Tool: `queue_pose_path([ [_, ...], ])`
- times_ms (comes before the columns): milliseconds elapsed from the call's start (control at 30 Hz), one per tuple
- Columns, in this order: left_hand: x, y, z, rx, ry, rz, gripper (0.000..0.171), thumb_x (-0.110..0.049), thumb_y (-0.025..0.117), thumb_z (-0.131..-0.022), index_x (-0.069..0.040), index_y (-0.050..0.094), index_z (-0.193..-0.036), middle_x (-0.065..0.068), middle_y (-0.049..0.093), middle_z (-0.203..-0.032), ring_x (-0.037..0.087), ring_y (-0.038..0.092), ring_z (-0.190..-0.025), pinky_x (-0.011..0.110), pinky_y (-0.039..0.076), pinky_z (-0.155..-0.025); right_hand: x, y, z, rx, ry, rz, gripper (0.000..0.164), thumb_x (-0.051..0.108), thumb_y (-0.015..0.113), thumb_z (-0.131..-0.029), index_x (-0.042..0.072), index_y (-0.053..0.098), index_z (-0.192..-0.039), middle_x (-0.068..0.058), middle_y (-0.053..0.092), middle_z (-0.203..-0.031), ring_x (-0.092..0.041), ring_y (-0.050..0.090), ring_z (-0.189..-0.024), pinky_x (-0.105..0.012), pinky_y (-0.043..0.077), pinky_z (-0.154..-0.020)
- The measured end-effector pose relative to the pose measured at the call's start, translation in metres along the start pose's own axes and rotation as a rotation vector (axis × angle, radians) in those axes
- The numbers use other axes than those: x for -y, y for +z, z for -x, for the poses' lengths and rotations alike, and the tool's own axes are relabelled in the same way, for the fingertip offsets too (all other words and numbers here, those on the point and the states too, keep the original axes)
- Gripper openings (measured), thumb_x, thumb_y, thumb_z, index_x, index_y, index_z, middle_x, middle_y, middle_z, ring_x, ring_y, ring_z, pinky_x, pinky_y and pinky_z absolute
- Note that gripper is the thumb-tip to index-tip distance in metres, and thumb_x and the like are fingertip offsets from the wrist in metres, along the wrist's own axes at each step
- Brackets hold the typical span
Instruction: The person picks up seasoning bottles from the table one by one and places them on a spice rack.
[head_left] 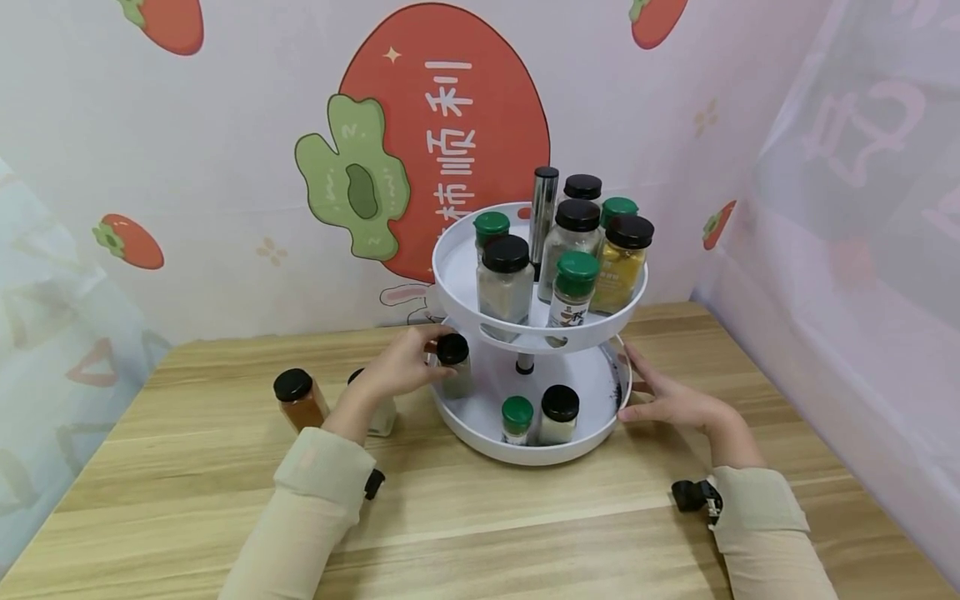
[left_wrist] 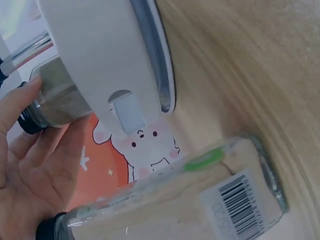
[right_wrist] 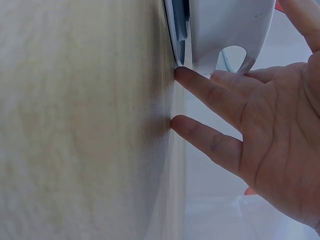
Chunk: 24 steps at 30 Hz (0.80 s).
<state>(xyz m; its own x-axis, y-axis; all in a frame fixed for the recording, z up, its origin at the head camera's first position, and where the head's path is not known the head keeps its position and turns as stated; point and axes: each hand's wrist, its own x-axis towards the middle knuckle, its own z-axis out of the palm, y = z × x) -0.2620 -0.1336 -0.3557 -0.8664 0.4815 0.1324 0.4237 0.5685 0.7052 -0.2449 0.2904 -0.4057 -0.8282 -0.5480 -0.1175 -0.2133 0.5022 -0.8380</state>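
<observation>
A white two-tier turntable rack stands on the wooden table, its lower tray (head_left: 495, 452) below a smaller upper tray (head_left: 517, 340). At the lower tray's left side my left hand (head_left: 405, 364) grips a black-lidded spice jar (head_left: 457, 382). Thumb on one side and fingers on the other, it holds the jar near the lid in the left wrist view. My right hand (head_left: 671, 402) touches the lower tray's right rim with spread, nearly straight fingers (right_wrist: 212, 97). A green-capped shaker (head_left: 517, 419) and another black-lidded jar (head_left: 558, 415) sit at the lower tray's front.
Several jars crowd the upper tray, among them a yellow one (head_left: 618, 271) and a green-capped bottle (head_left: 573, 296). On the table at left stand a reddish-brown jar (head_left: 303, 404) and a pale jar (head_left: 383, 417), partly hidden behind my left hand. A patterned cloth (head_left: 225, 150) hangs behind.
</observation>
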Motion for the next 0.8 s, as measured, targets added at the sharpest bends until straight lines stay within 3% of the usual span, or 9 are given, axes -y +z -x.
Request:
queue_pose_path([
  [200, 0.005, -0.003, -0.001, 0.033, -0.031, 0.006, 0.047, -0.004, 0.075, -0.085, 0.002, 0.059, -0.129, 0.017, 0.066, -0.122, 0.036, 0.063, -0.116, 0.053, 0.051, -0.103, -0.001, 0.000, 0.000, -0.006, 0.001, 0.000, 0.114, 0.021, 0.074, -0.090, 0.008, -0.017, -0.157, -0.031, -0.003, -0.163, -0.062, 0.024, -0.140, -0.072, 0.023, -0.114],
  [400, 0.004, -0.007, 0.004, 0.024, -0.044, -0.024, 0.055, -0.007, 0.073, -0.088, 0.003, 0.053, -0.138, 0.020, 0.060, -0.135, 0.040, 0.058, -0.124, 0.053, 0.048, -0.107, -0.001, 0.001, 0.000, -0.003, 0.001, 0.000, 0.114, 0.021, 0.074, -0.090, 0.006, -0.017, -0.156, -0.031, -0.003, -0.163, -0.061, 0.025, -0.140, -0.071, 0.023, -0.114],
  [600, 0.002, -0.017, 0.020, -0.038, -0.006, 0.019, 0.053, -0.011, 0.069, -0.092, 0.001, 0.051, -0.141, 0.020, 0.055, -0.142, 0.040, 0.054, -0.131, 0.060, 0.045, -0.107, -0.001, -0.001, -0.001, -0.005, -0.003, -0.004, 0.113, 0.021, 0.074, -0.090, 0.006, -0.017, -0.157, -0.031, -0.003, -0.163, -0.061, 0.024, -0.141, -0.072, 0.023, -0.114],
  [800, 0.004, -0.028, 0.039, -0.156, 0.031, 0.114, 0.043, -0.010, 0.066, -0.095, -0.004, 0.056, -0.136, 0.019, 0.062, -0.134, 0.037, 0.057, -0.127, 0.061, 0.050, -0.102, -0.002, -0.001, 0.000, -0.006, -0.003, 0.007, 0.114, 0.021, 0.074, -0.089, 0.005, -0.017, -0.156, -0.032, -0.003, -0.162, -0.061, 0.025, -0.140, -0.072, 0.023, -0.114],
])
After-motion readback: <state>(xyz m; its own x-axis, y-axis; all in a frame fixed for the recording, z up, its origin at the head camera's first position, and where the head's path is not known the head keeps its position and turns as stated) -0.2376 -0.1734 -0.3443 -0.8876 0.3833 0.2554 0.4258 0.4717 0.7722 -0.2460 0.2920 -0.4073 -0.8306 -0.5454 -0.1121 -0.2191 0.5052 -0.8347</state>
